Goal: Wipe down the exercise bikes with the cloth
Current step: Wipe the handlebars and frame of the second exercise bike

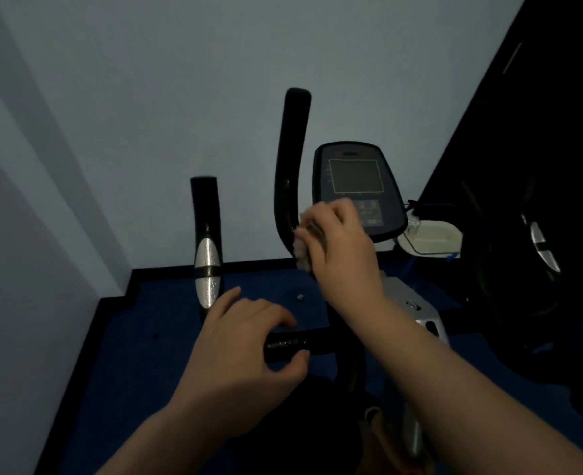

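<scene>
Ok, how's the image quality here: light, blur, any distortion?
Head view: dim and bluish, the bike's dark parts lose detail; right hand and its cloth are motion-blurred; left hand on the handlebar is sharper; wide-angle bending at the edges.

A pale blue-grey wall [166,97] fills the upper part of the view and meets a second wall [16,269] at a corner on the left. Below them lies a dark blue floor mat [139,354] edged by a black border [112,299]. A small pale speck [300,296] sits on the mat. At the right, a whitish container [432,236] rests near a tall black panel [530,114].
</scene>
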Demonstrator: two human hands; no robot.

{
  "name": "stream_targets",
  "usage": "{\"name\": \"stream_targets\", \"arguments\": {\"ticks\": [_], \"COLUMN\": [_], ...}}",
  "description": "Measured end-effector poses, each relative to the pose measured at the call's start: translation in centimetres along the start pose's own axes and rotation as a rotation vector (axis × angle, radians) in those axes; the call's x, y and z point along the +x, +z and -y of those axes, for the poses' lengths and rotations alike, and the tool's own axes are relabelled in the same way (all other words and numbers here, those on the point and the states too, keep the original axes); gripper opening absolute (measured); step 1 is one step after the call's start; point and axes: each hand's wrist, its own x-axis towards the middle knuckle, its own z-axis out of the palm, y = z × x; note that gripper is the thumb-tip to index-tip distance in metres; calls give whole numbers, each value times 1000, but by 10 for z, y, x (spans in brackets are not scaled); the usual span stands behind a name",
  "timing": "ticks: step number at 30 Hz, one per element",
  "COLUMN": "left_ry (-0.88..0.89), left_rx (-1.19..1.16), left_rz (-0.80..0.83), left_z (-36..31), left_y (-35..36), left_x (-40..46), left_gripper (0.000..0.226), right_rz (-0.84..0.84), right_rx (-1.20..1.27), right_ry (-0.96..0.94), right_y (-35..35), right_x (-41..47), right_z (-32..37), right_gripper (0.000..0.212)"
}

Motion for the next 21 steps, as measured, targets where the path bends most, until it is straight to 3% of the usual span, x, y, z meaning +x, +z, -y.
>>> {"name": "stream_targets", "arguments": {"ticks": [6, 12, 14, 18, 21], "left_ry": [15, 32, 29, -1, 28], "left_rx": [-9, 41, 54, 21, 0], "left_rz": [-215, -489, -484, -356, -385], "left_z": [3, 23, 31, 50, 59], "left_y": [-7, -45, -58, -63, -55], "left_x": [0, 52, 75, 98, 101], "left_gripper": [20, 27, 30, 42, 35], "right_rz": [80, 65, 75, 103, 72], "right_rx": [104, 58, 43, -66, -35], "right_ry": [-24, -58, -41, -102, -52], "right_y": [-18, 15, 15, 0, 12], "right_x": [-47, 34, 31, -13, 16], "right_z": [-19, 11, 10, -4, 5], "right_gripper": [20, 6, 7, 30, 18]}}
